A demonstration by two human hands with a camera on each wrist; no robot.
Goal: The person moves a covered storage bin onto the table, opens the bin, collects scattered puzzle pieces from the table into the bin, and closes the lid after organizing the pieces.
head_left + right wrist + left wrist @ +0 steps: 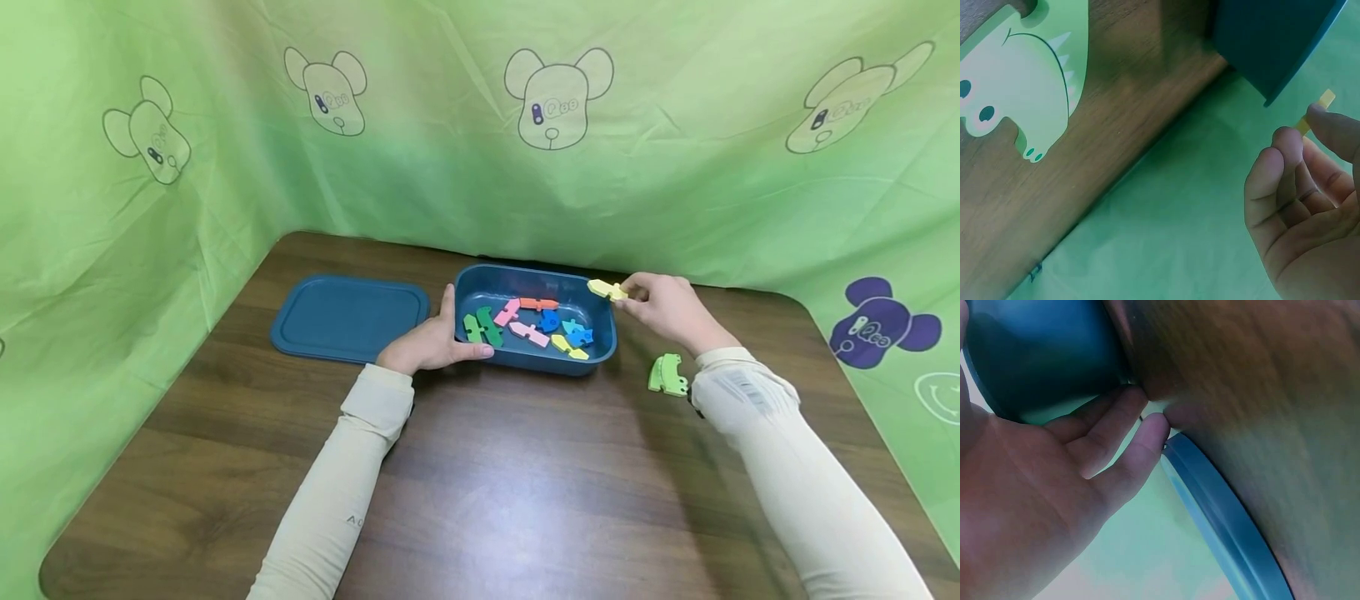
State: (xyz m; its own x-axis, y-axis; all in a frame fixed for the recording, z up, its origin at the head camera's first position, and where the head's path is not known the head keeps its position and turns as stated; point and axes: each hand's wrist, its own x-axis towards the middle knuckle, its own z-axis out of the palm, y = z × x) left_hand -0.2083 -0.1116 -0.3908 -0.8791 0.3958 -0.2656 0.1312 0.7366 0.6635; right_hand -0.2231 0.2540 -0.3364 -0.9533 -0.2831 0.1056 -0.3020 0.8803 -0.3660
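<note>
A dark blue box (542, 362) stands near the table's back edge with several colourful notched pieces inside, among them a pink piece (529, 334), an orange piece (538, 304) and a yellow piece (569, 347). My left hand (431, 340) rests against its left end, thumb along the front rim and fingers extended along the side. Over the right rim, my right hand (663, 307) pinches a pale yellow notched piece with a pointed end (604, 290) between thumb and fingertips. In the right wrist view only a thin edge of that yellow piece (1327, 98) shows.
Left of the box lies its flat blue lid (351, 318), close to my left fingers. A light green crocodile piece (667, 375) with printed eyes and teeth lies on the wooden table (525, 467) below my right wrist. Green printed cloth (442, 167) hangs around the table.
</note>
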